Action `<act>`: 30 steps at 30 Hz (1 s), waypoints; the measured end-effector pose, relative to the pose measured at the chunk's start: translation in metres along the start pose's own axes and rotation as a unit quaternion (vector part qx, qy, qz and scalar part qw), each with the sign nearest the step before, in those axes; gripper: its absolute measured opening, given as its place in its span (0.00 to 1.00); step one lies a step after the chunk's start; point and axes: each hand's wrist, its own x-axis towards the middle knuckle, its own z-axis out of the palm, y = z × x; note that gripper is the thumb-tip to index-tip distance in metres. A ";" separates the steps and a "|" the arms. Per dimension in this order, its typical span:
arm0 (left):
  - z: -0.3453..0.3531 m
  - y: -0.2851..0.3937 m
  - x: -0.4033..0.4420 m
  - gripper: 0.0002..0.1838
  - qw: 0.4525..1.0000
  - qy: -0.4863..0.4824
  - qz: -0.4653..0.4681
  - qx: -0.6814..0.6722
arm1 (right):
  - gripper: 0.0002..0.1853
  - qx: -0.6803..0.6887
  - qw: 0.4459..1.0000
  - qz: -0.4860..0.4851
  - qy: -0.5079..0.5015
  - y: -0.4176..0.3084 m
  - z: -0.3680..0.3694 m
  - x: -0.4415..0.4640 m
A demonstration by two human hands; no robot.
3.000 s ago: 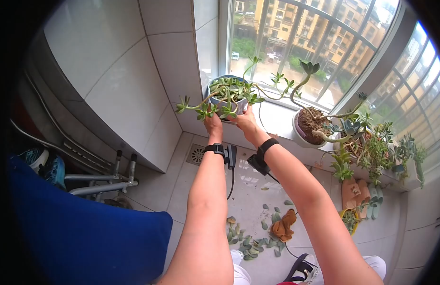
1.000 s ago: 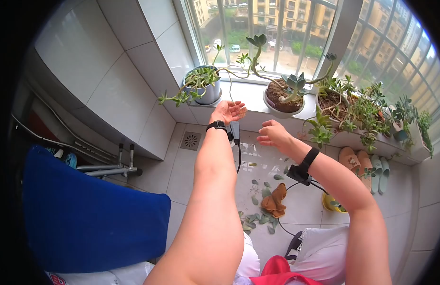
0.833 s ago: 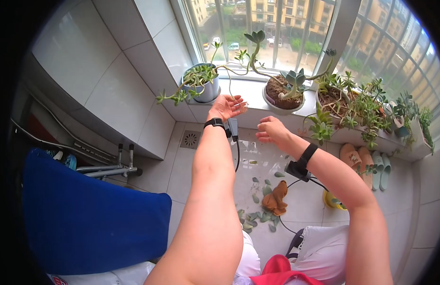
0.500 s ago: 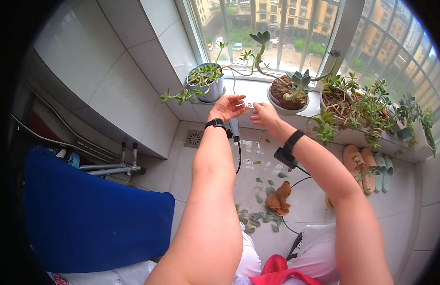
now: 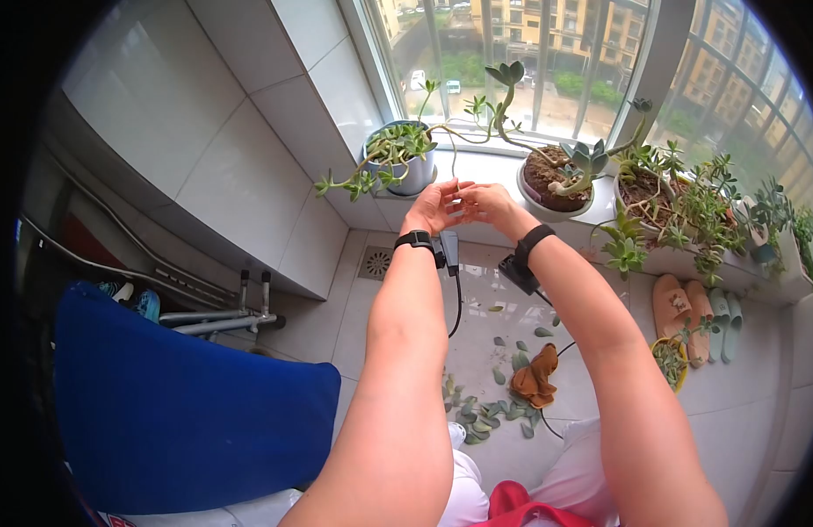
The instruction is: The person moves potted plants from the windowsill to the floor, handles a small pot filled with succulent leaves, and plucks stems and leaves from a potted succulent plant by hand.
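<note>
My left hand (image 5: 433, 207) and my right hand (image 5: 491, 205) meet in front of the window ledge, fingertips together. Between them is the lower end of a thin, drooping succulent stem (image 5: 455, 164), and the fingers of both hands are pinched around it. What sits at the stem's tip is mostly hidden by the fingers. The stem hangs from the long trailing growth of a succulent in a pale blue pot (image 5: 415, 178), left of my hands. To the right stands a round white pot (image 5: 556, 209) of brown soil with a thick-stemmed succulent (image 5: 587, 162).
More potted succulents (image 5: 674, 202) line the ledge at right. Below are slippers (image 5: 672, 309), a small yellow pot (image 5: 681, 379), fallen leaves (image 5: 488, 417) and a brown cloth-like item (image 5: 535, 378) on the tiles. A blue-covered object (image 5: 195, 404) stands at left, near metal legs (image 5: 226, 322).
My right hand has moved in to meet the left, and the fingers of both have closed around the stem's end. The whole view has shifted slightly.
</note>
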 end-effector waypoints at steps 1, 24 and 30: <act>0.001 0.000 0.000 0.18 1.000 0.001 0.006 -0.007 | 0.07 0.012 1.000 -0.020 0.009 0.000 0.001 -0.003; -0.035 -0.014 0.018 0.18 0.950 0.283 0.001 -0.133 | 0.19 -0.377 0.921 0.013 -0.095 0.031 -0.026 -0.005; -0.063 -0.008 0.025 0.13 0.902 0.364 0.118 -0.200 | 0.20 -0.186 0.981 0.046 -0.017 0.029 -0.032 -0.013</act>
